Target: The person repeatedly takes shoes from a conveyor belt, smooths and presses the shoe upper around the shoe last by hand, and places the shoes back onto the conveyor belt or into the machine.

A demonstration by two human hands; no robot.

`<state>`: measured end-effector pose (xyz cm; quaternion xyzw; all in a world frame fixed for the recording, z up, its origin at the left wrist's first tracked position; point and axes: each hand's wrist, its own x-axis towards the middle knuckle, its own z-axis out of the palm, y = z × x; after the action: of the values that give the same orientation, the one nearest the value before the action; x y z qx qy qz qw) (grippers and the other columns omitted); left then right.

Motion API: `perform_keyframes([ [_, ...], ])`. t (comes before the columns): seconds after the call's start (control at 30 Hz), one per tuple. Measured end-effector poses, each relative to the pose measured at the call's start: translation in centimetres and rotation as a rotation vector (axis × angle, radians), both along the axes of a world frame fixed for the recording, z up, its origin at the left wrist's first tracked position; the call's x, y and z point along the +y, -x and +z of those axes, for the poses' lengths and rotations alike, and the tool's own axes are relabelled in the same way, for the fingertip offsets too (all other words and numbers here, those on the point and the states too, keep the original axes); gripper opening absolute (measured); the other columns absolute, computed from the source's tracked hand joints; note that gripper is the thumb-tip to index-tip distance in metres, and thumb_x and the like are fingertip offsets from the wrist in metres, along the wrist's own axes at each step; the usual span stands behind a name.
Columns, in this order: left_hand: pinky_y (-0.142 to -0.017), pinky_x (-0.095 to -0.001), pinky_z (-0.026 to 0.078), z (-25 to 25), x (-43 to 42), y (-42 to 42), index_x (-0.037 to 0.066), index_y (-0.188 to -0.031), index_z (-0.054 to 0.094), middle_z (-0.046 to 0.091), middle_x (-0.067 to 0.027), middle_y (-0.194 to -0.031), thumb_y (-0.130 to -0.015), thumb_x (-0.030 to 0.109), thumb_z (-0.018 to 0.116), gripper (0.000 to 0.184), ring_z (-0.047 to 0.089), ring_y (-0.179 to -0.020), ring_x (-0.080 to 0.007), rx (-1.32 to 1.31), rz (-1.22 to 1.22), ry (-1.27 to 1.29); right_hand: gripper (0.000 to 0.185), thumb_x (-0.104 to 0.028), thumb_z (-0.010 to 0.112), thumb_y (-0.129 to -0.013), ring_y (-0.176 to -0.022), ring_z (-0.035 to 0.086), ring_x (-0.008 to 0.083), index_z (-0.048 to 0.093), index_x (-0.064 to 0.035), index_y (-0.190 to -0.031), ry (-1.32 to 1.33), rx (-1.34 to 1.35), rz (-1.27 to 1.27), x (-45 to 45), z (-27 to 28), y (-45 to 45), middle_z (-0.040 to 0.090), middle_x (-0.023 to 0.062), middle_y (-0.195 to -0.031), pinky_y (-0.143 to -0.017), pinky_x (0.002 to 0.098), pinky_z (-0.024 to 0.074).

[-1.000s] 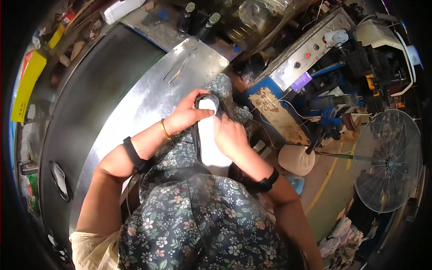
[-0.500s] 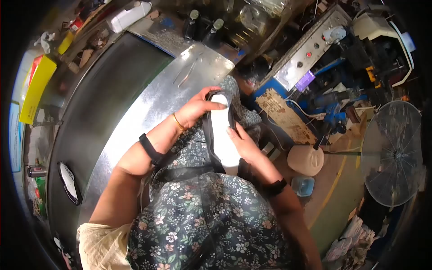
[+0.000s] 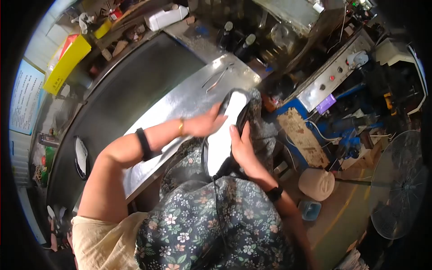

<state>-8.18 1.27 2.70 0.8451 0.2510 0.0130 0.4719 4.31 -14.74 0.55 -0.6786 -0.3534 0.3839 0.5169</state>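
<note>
Beside the metal tabletop [image 3: 186, 101], the right hand [image 3: 243, 146] pinches the shoe [image 3: 220, 146] between thumb and fingers, probably steadying it against the left hand [image 3: 202, 124], whose blurred finger state I can't tell.

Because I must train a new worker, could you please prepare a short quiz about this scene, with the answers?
1. Multiple choice. The person's left hand and right hand are both at:
a) a round wire-cage fan
b) a dark-edged shoe piece with a long white face
c) a bright yellow box

2. True or false? A second dark-edged white shoe piece lies on the wide black flat belt.

3. Fill in. The rounded beige plastic jug stands near a small ___ plastic tub.

Key: 1: b. 2: true. 3: blue.
</note>
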Motion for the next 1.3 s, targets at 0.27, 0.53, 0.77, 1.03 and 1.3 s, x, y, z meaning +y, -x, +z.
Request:
perform_keyframes([
  [0.27,-0.111,-0.0366,0.034,-3.6,-5.2,0.1,-0.001,-0.145,0.038,0.05,-0.0233,-0.14,-0.106,0.046,0.03,0.061,0.047,-0.132,-0.0315,-0.404,0.417,0.19,0.082,-0.041,0.046,-0.102,-0.135,0.039,0.0465,0.005,0.0096,-0.151,-0.013,-0.155,-0.076,-1.5,0.0,1.4,0.029,0.0376,-0.148,-0.109,0.043,0.0358],
  [0.53,-0.095,-0.0329,0.047,1.8,0.2,-6.6,0.011,-0.137,0.052,0.06,-0.0037,-0.12,-0.102,0.055,0.038,0.057,0.056,-0.108,-0.0139,-0.303,0.216,0.976,0.074,-0.047,0.042,-0.103,-0.134,0.042,0.0372,0.018,0.004,-0.151,0.223,-0.135,0.225,-3.6,1.4,-3.6,0.04,0.0283,-0.145,-0.105,0.0413,0.0383],
  [0.77,-0.101,-0.0295,0.042,0.5,-1.4,-7.7,0.008,-0.141,0.05,0.057,-0.0063,-0.134,-0.102,0.033,0.054,0.046,0.054,-0.119,-0.0149,-0.309,0.085,0.486,0.046,-0.036,0.04,-0.107,-0.135,0.04,0.0188,0.05,-0.0055,-0.14,-0.212,0.381,0.018,2.9,3.6,-7.4,0.051,0.01,-0.141,-0.112,0.0317,0.0299],
  [1.03,-0.11,-0.0288,0.032,-0.2,-1.3,-7.3,0.006,-0.146,0.044,0.052,-0.0049,-0.138,-0.102,0.026,0.053,0.049,0.044,-0.129,-0.0139,-0.371,0.062,0.85,0.025,-0.017,0.049,-0.104,-0.115,0.055,0.0155,0.061,-0.0004,-0.118,0.029,-0.285,-0.126,3.9,2.4,-6.8,0.063,0.0043,-0.121,-0.101,0.0309,0.0404],
  [1.3,-0.099,-0.0273,0.044,-1.5,-1.0,-7.6,0.009,-0.144,0.046,0.057,-0.0035,-0.132,-0.099,0.026,0.061,0.051,0.054,-0.117,-0.0117,-0.348,0.129,1.004,0.032,-0.011,0.048,-0.101,-0.121,0.056,0.0222,0.057,-0.0048,-0.131,-0.209,0.019,-0.036,2.3,1.5,-7.9,0.06,0.0117,-0.13,-0.102,0.0327,0.0419],
])
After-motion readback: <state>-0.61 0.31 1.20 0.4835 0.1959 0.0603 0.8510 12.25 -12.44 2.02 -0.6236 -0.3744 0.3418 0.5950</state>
